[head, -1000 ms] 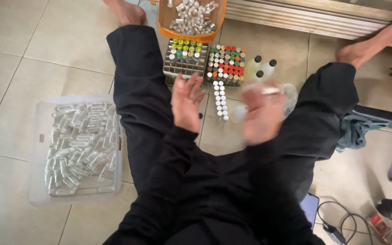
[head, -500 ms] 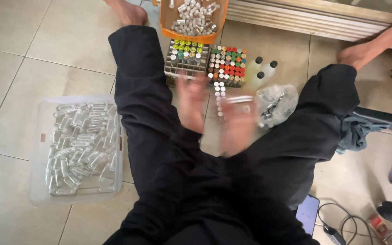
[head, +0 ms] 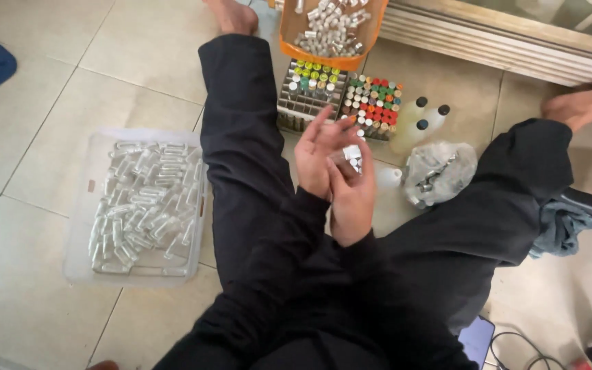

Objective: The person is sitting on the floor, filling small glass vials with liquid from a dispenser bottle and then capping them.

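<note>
Head view: you're sitting on the tiled floor (head: pixel 49 62), legs spread, both hands raised together in front of you. Your left hand (head: pixel 322 154) is palm-up, fingers loosely spread, so that grip is wide. Your right hand (head: pixel 352 199) sits just under and against it, fingers curled round a small clear vial (head: pixel 348 155) with a light cap; it's pinched between the two hands, above the floor between your knees. More capped vials show just behind the fingers, too hidden to count.

Ahead of your hands: two racks side by side on the floor. The left rack (head: pixel 307 92) has green and yellow caps, the right rack (head: pixel 371 103) has red, green and grey ones. An orange tray (head: pixel 371 27) of loose vials sits beyond them, touching the racks' far edge. Three white bottles with black caps (head: pixel 419 120) stand just right of the racks. A crumpled clear plastic bag (head: pixel 440 171) lies near your right knee.

Left of your left leg: a clear plastic bin (head: pixel 80 226) full of empty vials lying flat.
</note>
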